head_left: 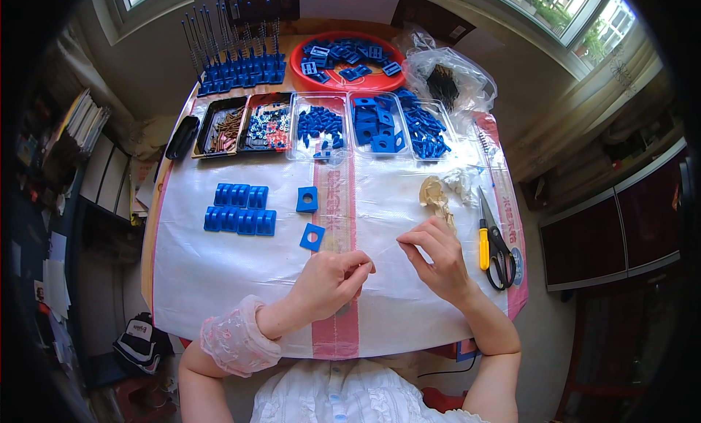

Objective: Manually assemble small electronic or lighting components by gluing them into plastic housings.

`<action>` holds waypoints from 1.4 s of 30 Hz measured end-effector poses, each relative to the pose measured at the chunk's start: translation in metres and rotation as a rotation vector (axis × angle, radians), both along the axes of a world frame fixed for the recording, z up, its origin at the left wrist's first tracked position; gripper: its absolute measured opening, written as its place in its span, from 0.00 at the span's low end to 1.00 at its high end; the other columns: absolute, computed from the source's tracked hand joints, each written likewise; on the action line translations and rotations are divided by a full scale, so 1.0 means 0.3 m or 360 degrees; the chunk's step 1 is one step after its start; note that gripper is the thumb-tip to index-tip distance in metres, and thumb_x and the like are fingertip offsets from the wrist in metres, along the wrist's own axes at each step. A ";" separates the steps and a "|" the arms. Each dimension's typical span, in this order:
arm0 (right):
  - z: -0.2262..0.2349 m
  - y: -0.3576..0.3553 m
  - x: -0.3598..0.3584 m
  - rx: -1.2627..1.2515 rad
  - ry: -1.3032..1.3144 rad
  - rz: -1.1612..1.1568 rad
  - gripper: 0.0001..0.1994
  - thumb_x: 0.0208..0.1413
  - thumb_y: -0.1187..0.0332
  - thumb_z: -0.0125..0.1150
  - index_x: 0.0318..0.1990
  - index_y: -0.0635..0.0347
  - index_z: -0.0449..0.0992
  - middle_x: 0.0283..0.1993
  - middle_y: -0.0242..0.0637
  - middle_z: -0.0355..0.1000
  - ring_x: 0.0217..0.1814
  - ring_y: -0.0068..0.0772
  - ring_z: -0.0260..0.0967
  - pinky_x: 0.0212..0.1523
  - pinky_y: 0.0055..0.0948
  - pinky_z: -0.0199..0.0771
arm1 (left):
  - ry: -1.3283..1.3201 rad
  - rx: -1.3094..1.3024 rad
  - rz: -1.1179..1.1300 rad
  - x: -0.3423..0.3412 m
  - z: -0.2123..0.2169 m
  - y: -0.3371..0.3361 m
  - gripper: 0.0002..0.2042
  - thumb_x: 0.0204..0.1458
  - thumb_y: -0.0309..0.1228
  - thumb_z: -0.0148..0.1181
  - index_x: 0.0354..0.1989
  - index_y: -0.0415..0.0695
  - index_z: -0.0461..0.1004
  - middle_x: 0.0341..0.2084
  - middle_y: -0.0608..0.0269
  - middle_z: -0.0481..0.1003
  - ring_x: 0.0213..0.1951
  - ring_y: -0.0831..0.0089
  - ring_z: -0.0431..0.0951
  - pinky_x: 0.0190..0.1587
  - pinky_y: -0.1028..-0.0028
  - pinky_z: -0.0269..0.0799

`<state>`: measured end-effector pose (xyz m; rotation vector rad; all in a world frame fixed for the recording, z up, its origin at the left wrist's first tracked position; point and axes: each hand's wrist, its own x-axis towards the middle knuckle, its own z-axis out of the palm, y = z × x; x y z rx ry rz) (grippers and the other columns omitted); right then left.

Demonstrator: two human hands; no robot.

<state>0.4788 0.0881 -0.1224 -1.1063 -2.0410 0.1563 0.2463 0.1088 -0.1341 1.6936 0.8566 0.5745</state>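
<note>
My left hand (330,283) is closed in a pinch over the middle of the white sheet, a pink cuff on its forearm. Facing it, my right hand (438,256) has thumb and forefinger drawn together. Whatever either hand holds, if anything, is too small to make out. Just beyond the left hand lies a blue square plate with a round hole (312,237), with a second blue holed plate (307,199) behind it. Farther left, ridged blue parts (239,221) stand in two rows. Crumpled beige gloves (436,196) lie beyond the right hand.
Trays of brown screws (227,127), small metal pieces (267,123) and blue parts (319,123) line the back. Behind them are a red basin (299,74), blue stands with springs (244,74) and a plastic bag (475,83). Scissors (499,256) and a yellow-handled tool (483,246) lie right.
</note>
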 end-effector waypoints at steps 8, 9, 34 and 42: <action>0.011 0.013 0.034 0.0081 -0.0170 -0.0184 0.13 0.44 0.88 0.63 0.38 0.65 0.72 0.32 0.43 0.69 0.38 0.45 0.69 0.38 0.37 0.70 | 0.0017 0.0033 -0.0007 -0.001 0.004 -0.007 0.10 0.62 0.26 0.52 0.35 0.36 0.80 0.14 0.65 0.75 0.19 0.81 0.77 0.23 0.78 0.69; 0.015 0.018 0.050 0.0079 -0.0141 -0.0233 0.13 0.44 0.88 0.63 0.38 0.65 0.72 0.32 0.44 0.69 0.38 0.46 0.69 0.38 0.38 0.70 | 0.0007 0.0027 0.0001 -0.003 0.004 -0.009 0.10 0.62 0.27 0.52 0.35 0.36 0.80 0.14 0.65 0.75 0.19 0.81 0.77 0.23 0.78 0.69; 0.072 -0.338 0.400 -0.0792 -0.0242 -0.1371 0.12 0.56 0.77 0.60 0.46 0.65 0.68 0.43 0.49 0.72 0.44 0.49 0.72 0.48 0.41 0.72 | -0.0173 -0.0208 0.0081 0.011 0.002 0.001 0.12 0.65 0.27 0.51 0.36 0.34 0.79 0.16 0.65 0.76 0.22 0.82 0.77 0.26 0.80 0.67; -0.022 -0.327 0.452 -0.0959 -0.0512 -0.1581 0.15 0.50 0.72 0.65 0.44 0.69 0.71 0.41 0.52 0.75 0.47 0.52 0.74 0.50 0.43 0.73 | -0.0203 -0.0268 0.0073 0.012 0.000 0.004 0.12 0.65 0.28 0.51 0.37 0.34 0.79 0.17 0.65 0.76 0.22 0.82 0.77 0.27 0.81 0.67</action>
